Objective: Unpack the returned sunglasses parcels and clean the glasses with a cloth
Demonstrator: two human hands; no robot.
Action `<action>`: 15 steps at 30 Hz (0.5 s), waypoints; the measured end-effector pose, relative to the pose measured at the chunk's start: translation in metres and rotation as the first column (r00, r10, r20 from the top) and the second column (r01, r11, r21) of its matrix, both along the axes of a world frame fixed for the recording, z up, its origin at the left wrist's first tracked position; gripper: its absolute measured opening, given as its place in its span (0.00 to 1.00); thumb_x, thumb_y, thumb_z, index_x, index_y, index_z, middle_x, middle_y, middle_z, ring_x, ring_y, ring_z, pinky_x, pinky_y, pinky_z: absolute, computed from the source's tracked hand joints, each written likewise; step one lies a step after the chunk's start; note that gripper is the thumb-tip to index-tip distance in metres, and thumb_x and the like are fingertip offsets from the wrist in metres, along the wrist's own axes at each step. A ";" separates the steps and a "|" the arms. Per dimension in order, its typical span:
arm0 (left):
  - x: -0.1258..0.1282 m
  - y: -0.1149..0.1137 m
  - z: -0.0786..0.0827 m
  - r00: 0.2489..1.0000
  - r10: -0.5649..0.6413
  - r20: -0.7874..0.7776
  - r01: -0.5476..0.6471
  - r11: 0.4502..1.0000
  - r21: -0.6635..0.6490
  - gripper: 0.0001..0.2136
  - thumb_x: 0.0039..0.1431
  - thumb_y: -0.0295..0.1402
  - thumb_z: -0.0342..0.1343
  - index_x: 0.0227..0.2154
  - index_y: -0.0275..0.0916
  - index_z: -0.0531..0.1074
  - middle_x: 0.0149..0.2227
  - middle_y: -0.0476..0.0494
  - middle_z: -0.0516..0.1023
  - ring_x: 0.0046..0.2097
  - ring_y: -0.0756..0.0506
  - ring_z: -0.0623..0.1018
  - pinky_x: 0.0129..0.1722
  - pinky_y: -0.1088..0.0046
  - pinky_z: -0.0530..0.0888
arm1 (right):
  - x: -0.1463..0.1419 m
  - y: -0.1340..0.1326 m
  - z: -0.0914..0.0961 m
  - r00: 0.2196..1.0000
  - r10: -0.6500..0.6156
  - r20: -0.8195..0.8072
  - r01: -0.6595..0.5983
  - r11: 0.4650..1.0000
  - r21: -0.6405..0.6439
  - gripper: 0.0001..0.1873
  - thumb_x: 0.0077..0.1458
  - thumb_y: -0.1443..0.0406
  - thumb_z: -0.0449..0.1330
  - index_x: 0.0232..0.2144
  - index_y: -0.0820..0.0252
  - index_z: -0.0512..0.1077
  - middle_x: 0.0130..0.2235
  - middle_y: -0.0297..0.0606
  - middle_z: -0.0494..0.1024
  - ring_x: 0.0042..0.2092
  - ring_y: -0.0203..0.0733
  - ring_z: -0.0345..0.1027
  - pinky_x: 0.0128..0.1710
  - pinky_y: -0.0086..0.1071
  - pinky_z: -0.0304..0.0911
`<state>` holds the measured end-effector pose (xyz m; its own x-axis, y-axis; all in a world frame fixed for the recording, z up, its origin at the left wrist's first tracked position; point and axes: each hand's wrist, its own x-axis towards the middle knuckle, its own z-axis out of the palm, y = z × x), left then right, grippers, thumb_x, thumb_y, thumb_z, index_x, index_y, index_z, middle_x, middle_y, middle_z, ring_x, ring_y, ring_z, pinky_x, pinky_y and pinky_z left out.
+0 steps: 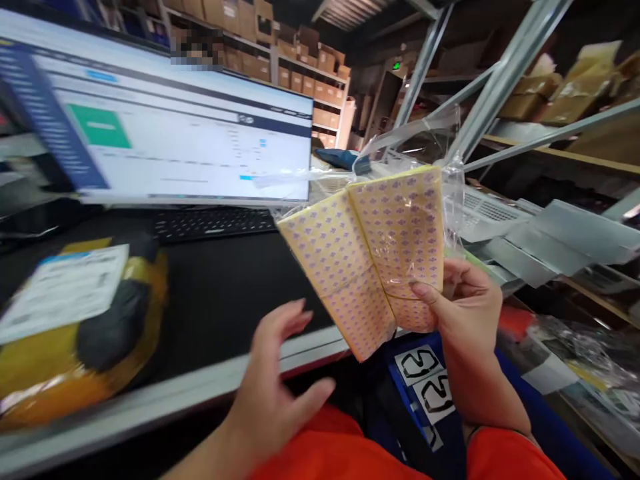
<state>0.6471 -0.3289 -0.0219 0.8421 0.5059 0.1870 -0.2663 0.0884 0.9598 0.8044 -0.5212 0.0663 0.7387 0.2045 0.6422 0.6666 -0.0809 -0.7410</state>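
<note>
My right hand is closed on a clear plastic bag holding two yellow sticker sheets covered in small purple dots, held up at chest height. The thumb presses on the front of the bag. My left hand hovers open below and left of the sheets, fingers spread, touching nothing, over the front edge of the black desk. Both sleeves are orange.
A wide monitor and black keyboard stand at the back of the desk. A yellow and black parcel with a white label lies at the left. Metal racking and shelves with cardboard boxes fill the right and background. A blue bin sits below.
</note>
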 end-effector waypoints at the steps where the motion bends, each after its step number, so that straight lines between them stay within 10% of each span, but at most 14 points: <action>1: -0.007 -0.003 -0.003 1.000 -0.021 0.006 0.022 1.000 -0.016 0.29 0.51 0.45 0.70 0.54 0.41 0.72 0.58 0.37 0.73 0.60 0.34 0.71 0.61 0.50 0.70 | -0.013 0.005 -0.004 0.999 0.040 -0.016 -0.040 0.999 -0.019 0.18 0.42 0.59 0.76 0.38 0.42 0.79 0.35 0.34 0.83 0.34 0.51 0.79 0.35 0.46 0.78; 8: -0.024 -0.024 -0.020 0.977 -0.212 0.029 0.204 0.879 -0.432 0.33 0.38 0.45 0.76 0.49 0.38 0.77 0.51 0.35 0.80 0.58 0.29 0.75 0.62 0.46 0.69 | -0.060 0.015 -0.015 0.907 0.335 -0.253 -0.367 0.926 -0.092 0.19 0.41 0.60 0.77 0.38 0.44 0.80 0.37 0.33 0.85 0.40 0.51 0.81 0.40 0.44 0.79; 15: -0.063 -0.038 -0.039 0.970 -0.240 0.045 0.231 0.845 -0.482 0.27 0.38 0.40 0.77 0.44 0.37 0.80 0.47 0.36 0.83 0.51 0.30 0.80 0.55 0.49 0.76 | -0.034 0.006 -0.021 0.527 0.512 -0.678 -0.713 0.700 -0.026 0.24 0.49 0.59 0.74 0.47 0.56 0.75 0.44 0.39 0.84 0.44 0.43 0.79 0.45 0.34 0.73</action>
<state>0.5843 -0.3671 -0.0609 0.9482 0.3150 -0.0420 -0.1635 0.5968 0.7855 0.7707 -0.5151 0.0454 0.5401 0.8409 -0.0349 0.0669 -0.0842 -0.9942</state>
